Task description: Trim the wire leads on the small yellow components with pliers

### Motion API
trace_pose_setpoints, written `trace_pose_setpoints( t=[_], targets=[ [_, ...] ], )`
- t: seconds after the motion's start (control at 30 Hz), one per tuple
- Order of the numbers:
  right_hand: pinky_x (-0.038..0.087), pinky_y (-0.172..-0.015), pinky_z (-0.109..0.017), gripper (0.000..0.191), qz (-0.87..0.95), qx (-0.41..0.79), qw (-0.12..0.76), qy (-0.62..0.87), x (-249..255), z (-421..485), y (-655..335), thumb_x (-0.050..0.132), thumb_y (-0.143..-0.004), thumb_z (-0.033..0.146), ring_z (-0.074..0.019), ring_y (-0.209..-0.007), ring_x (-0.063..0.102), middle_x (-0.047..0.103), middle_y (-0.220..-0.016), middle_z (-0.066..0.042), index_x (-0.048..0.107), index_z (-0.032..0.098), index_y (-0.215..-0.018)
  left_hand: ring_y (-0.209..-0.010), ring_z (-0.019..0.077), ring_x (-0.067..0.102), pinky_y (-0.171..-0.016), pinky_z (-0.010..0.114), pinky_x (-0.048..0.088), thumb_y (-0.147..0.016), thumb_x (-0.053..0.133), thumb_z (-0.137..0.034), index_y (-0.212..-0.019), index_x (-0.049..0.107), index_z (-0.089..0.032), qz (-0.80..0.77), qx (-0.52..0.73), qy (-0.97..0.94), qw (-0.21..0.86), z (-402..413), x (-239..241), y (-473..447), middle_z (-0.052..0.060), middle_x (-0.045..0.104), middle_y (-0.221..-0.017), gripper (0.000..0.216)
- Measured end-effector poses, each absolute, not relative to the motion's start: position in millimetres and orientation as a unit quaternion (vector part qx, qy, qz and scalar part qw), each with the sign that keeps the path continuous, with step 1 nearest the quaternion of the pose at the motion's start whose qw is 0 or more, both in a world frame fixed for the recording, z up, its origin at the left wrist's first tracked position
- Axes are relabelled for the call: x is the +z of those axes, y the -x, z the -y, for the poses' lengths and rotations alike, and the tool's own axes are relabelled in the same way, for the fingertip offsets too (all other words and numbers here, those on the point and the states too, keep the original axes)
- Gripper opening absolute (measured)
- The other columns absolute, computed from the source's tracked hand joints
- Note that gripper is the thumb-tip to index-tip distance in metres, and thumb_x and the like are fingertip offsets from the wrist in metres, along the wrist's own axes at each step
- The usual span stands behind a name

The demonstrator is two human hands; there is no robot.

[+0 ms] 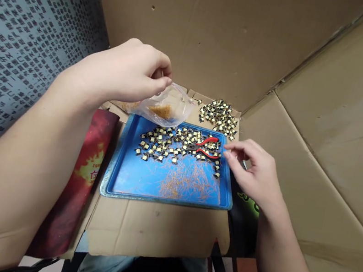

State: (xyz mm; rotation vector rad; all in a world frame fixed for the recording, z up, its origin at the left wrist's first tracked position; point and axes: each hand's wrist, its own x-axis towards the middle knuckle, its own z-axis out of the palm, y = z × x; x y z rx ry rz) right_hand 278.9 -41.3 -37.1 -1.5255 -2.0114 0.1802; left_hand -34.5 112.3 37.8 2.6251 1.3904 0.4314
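My left hand (140, 71) pinches the upper edge of a clear plastic bag (181, 108), which hangs over the far left of a blue tray (138, 184). Orange-brown thin pieces (161, 110) lie inside the bag. At the tray's right edge is my right hand (254, 167), thumb and fingertips close together; whatever they may hold is too small to make out. Several small yellow-and-black coil components (159, 144) fill the tray's far half. Red-handled pliers (209, 147) rest on them. Loose copper-coloured wire bits (184, 180) are scattered in the near right half.
Behind the tray, more components (220, 114) are heaped on cardboard. A red printed sheet (70, 196) lies left of the tray. Cardboard walls (219, 35) stand behind and to the right, and a blue printed panel (31, 13) is on the left.
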Motion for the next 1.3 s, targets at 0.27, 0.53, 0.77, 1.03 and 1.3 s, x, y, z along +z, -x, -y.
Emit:
trace_pose_setpoints(
  t=[0.27,0.53,0.77,1.03,1.3],
  targets=[
    [0.047,-0.089,-0.042,0.018,0.797,0.049,-0.040,0.601,-67,56,-304,0.062,-0.099,0.028,-0.0295,-0.105,0.066,0.068,-0.105,-0.010,0.076,0.022,-0.109,-0.106,0.0325,0.069,-0.096,0.043,0.051,-0.096,0.045,-0.048,-0.124,0.077,-0.019,-0.437,0.124,-0.889,0.055,-114,37,32,0.013,0.079,-0.111,0.051],
    [0.041,-0.083,-0.039,0.012,0.815,0.037,-0.054,0.575,-44,45,-288,0.061,-0.091,0.018,-0.0263,-0.096,0.066,0.069,-0.092,-0.006,0.069,0.021,-0.083,-0.102,0.0277,0.068,-0.090,0.035,0.050,-0.095,0.046,-0.047,-0.123,0.076,-0.019,-0.434,0.112,-0.893,0.047,-112,40,31,0.008,0.079,-0.101,0.050],
    [0.045,-0.071,-0.031,0.012,0.815,0.132,0.193,0.530,-17,30,-260,0.066,-0.097,0.027,-0.0170,-0.076,0.060,0.068,-0.086,-0.002,0.076,0.020,-0.095,-0.099,0.0261,0.067,-0.091,0.034,0.049,-0.095,0.044,-0.048,-0.121,0.075,-0.016,-0.434,0.103,-0.894,0.039,-111,41,30,0.011,0.079,-0.106,0.051],
    [0.045,-0.069,-0.032,0.015,0.776,0.086,0.081,0.620,-31,35,-286,0.068,-0.098,0.030,-0.0200,-0.078,0.065,0.074,-0.090,-0.004,0.081,0.023,-0.099,-0.097,0.0258,0.068,-0.092,0.036,0.051,-0.098,0.039,-0.052,-0.121,0.075,-0.016,-0.435,0.099,-0.895,0.013,-115,41,35,0.011,0.076,-0.105,0.055],
    [0.041,-0.080,-0.039,0.019,0.750,-0.044,-0.064,0.657,-71,56,-289,0.065,-0.100,0.034,-0.0285,-0.101,0.071,0.078,-0.103,-0.006,0.078,0.023,-0.108,-0.098,0.0285,0.068,-0.092,0.041,0.052,-0.097,0.044,-0.048,-0.119,0.076,-0.017,-0.433,0.109,-0.894,0.039,-114,38,32,0.012,0.077,-0.106,0.050]
  ],
)
